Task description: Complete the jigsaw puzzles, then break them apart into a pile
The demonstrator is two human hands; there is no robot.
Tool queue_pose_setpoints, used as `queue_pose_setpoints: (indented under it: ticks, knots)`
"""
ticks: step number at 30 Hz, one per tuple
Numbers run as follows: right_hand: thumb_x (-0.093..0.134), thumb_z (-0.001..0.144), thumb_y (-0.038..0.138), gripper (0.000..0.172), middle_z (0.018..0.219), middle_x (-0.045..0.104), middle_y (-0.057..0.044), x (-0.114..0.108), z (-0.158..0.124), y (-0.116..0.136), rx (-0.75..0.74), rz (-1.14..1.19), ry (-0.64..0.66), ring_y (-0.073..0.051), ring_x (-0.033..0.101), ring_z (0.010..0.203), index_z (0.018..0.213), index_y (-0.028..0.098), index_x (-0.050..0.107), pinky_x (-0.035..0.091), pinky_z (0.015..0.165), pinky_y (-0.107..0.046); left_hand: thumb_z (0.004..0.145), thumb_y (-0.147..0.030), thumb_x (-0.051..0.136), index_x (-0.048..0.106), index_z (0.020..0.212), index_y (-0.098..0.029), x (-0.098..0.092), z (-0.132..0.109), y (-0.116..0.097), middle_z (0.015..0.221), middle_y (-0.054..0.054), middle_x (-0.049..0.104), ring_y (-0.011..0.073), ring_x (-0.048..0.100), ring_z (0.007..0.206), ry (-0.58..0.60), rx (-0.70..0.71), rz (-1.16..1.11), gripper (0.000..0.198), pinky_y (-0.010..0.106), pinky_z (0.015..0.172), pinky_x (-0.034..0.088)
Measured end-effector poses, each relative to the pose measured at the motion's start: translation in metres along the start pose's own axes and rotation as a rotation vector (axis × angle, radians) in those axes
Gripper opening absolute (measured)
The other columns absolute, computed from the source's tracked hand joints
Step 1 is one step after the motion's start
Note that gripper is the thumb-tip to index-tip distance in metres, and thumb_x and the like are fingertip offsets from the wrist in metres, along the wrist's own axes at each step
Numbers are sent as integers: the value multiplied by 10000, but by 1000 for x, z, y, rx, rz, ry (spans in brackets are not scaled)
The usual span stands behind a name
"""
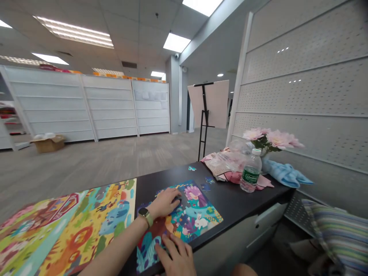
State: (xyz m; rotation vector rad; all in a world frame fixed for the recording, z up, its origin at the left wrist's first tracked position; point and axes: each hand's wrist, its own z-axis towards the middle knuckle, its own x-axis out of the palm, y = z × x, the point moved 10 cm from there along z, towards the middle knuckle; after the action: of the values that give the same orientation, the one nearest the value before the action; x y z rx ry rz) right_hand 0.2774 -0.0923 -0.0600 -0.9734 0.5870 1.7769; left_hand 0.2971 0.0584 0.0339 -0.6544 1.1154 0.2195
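Note:
A colourful jigsaw puzzle (198, 212) with a white rabbit and a purple peacock lies on the dark tabletop. My left hand (165, 202), a watch (145, 216) on its wrist, rests palm down on the upper middle of the puzzle. Its fingers are apart around a small dark patch, and I see nothing held. Closer to me, my right hand (177, 256) lies over the puzzle's front edge, fingers spread and touching it. Loose puzzle pieces (209, 180) lie beyond the puzzle's far right side, and another loose piece (192, 168) is near the table's far edge.
Left of the puzzle lies a large illustrated sheet (94, 222). A water bottle (251, 172), crumpled pink cloth and plastic (227, 163), pink flowers (277, 138) and a blue cloth (287, 174) stand at right. A striped cushion (339, 234) is lower right; an easel (204, 115) stands beyond.

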Motion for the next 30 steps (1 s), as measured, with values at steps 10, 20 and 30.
queue_pose_setpoints:
  ticks: [10,20,30]
  knots:
    - [632,804,613,708,1465,551,-35,-23,23,-2,66,182,192,-318,575,1248,1441,338,487,500,917,-412,939,-269,501,620,1168,-220,-47,-73,74,1161,75,663,239,605,1093,-162,-145,-86,263,381,993,468]
    - [468,992,399,458,1480,533,-57,-60,69,-57,189,284,210,-230,491,1352,1423,254,525,418,1094,-410,902,-382,603,647,1181,-220,-62,-94,114,1249,95,640,283,552,1197,-226,-227,-1,325,427,1067,412]
    - [620,953,334,284,1129,682,-96,-58,78,-386,892,-228,357,-230,669,992,1168,150,641,560,867,-442,889,-330,623,639,1219,-199,-58,-88,78,1257,105,616,292,534,1193,-199,-173,34,354,447,1031,454]
